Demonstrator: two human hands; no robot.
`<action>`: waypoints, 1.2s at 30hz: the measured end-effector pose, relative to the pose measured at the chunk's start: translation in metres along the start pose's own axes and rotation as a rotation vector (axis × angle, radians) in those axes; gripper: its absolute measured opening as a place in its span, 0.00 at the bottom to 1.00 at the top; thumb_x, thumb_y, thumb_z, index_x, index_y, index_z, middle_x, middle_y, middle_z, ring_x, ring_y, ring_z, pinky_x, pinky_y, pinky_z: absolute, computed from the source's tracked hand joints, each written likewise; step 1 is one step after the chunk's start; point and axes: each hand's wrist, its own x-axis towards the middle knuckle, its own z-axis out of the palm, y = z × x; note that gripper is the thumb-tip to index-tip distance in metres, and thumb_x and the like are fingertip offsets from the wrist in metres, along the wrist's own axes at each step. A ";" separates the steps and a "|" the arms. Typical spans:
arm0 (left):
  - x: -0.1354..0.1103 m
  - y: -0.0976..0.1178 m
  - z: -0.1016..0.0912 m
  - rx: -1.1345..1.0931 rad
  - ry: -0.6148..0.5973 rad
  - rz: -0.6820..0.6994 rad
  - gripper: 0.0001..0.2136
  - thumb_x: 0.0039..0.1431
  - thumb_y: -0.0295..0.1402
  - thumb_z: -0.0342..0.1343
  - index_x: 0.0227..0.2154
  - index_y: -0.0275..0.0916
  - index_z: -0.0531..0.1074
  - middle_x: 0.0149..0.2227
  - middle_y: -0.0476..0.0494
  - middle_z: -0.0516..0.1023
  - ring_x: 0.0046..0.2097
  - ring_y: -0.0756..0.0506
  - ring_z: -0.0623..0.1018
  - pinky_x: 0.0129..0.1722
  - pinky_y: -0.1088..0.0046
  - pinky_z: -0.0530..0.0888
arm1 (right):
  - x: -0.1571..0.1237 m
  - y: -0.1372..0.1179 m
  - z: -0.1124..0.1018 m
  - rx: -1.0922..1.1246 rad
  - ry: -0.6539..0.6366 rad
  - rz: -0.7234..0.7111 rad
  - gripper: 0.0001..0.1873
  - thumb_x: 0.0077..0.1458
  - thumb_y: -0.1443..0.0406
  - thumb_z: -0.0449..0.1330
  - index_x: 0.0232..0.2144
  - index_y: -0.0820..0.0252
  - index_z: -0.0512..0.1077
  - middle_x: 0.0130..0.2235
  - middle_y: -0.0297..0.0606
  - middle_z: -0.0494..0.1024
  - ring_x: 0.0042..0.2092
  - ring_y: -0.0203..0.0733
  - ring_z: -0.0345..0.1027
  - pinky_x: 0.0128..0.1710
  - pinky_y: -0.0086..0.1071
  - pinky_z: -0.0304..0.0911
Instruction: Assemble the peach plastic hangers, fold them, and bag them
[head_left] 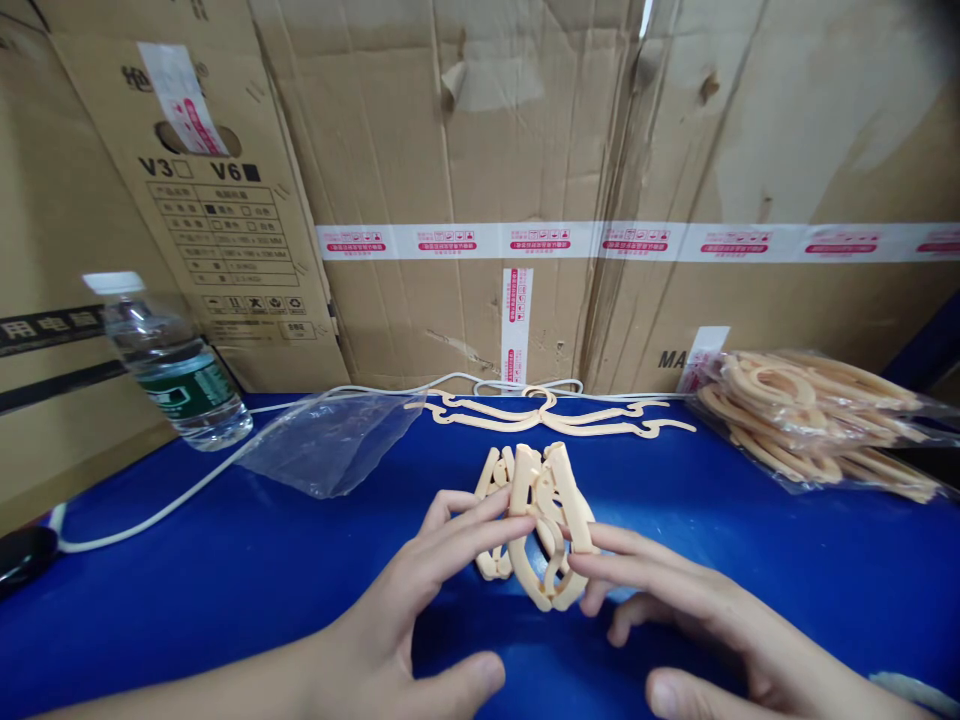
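Observation:
A cream plastic folding clothes hanger (574, 510), its arms folded together, is between my hands in the middle of the blue table. My left hand (420, 580) reaches it from the left, its outstretched fingertips on the left arm and the thumb apart. On the other side, my right hand (690, 610) has its fingers at the right arm, thumb also away from it. Just behind and to the left is a second folded hanger (487, 560), partly covered by my left fingers. Farther back, unfolded hangers (540, 418) lie with their arms spread.
Bagged hangers (810, 410) are piled at the back right. At the left are a water bottle (184, 370), a clear plastic bag (322, 445) and a white cable (150, 535) leading to a black object (26, 560). Taped cardboard boxes (450, 170) wall off the table's rear.

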 end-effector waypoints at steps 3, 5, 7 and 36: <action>-0.001 -0.001 0.000 -0.001 -0.017 -0.001 0.35 0.57 0.31 0.61 0.65 0.60 0.54 0.69 0.49 0.55 0.70 0.36 0.50 0.65 0.42 0.50 | 0.000 0.001 0.000 0.004 -0.007 -0.009 0.31 0.62 0.59 0.58 0.65 0.33 0.55 0.70 0.30 0.51 0.62 0.52 0.62 0.59 0.45 0.64; -0.003 -0.003 0.000 0.009 -0.024 -0.014 0.35 0.58 0.31 0.61 0.65 0.60 0.54 0.69 0.49 0.56 0.70 0.35 0.49 0.65 0.42 0.49 | 0.000 0.002 0.000 0.014 -0.010 -0.008 0.31 0.62 0.59 0.58 0.64 0.33 0.55 0.70 0.30 0.51 0.63 0.52 0.61 0.59 0.45 0.63; -0.005 -0.005 0.000 0.027 -0.024 -0.030 0.35 0.58 0.32 0.61 0.65 0.59 0.53 0.69 0.48 0.56 0.70 0.35 0.48 0.65 0.42 0.47 | 0.000 0.003 0.000 0.039 -0.008 -0.004 0.31 0.62 0.59 0.58 0.65 0.33 0.55 0.70 0.30 0.51 0.64 0.52 0.59 0.60 0.46 0.62; 0.004 0.002 0.011 0.437 -0.146 0.074 0.29 0.61 0.37 0.58 0.64 0.49 0.58 0.67 0.44 0.61 0.67 0.34 0.59 0.65 0.46 0.56 | 0.015 0.007 -0.035 -0.772 0.213 -0.094 0.31 0.61 0.53 0.56 0.64 0.49 0.60 0.60 0.45 0.68 0.56 0.54 0.69 0.51 0.45 0.72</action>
